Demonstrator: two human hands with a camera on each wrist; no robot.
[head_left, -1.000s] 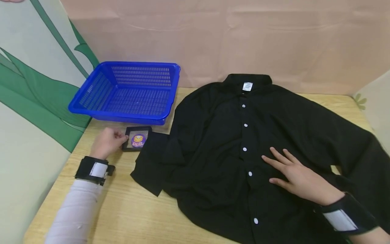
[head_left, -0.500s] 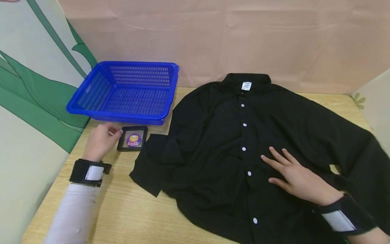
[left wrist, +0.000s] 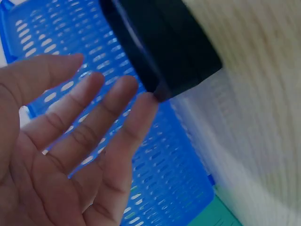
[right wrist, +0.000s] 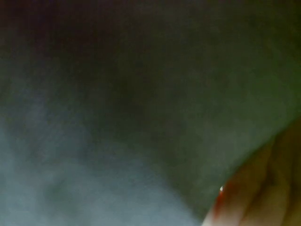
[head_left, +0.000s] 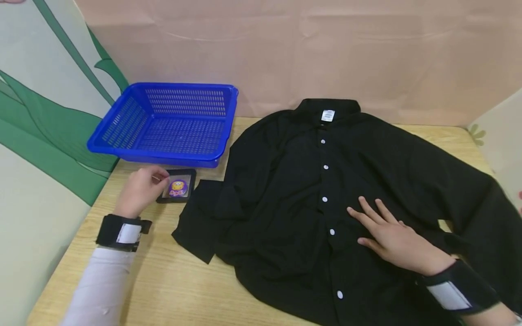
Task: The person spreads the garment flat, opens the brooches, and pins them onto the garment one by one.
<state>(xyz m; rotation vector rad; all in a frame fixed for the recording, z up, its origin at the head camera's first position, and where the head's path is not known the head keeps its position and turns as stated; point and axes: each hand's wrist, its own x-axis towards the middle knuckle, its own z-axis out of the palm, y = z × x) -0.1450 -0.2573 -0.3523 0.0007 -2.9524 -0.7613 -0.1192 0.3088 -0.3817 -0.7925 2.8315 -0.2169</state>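
Observation:
A small black display frame (head_left: 182, 172) with a clear pane lies on the table, a round purple badge (head_left: 178, 188) with a yellow cartoon face inside it. My left hand (head_left: 142, 188) is at its left edge, fingers loosely bent. In the left wrist view the thumb stands apart from the fingers, and one fingertip (left wrist: 149, 100) meets the corner of the frame. My right hand (head_left: 397, 240) rests spread out flat on a black button-up shirt (head_left: 281, 217), right of its white buttons. The right wrist view is dark and blurred, with part of the hand at lower right.
Behind the display frame a blue plastic basket (head_left: 185, 156) with slotted walls stands at the back left. The shirt spans most of the wooden table (head_left: 163, 280), its left cuff close beside the frame. A pinkish covering (head_left: 285, 54) backs the table.
The display frame has slid slightly left, away from the shirt cuff. My left hand went left with it, then came slightly right over its left edge. The right hand stays in place.

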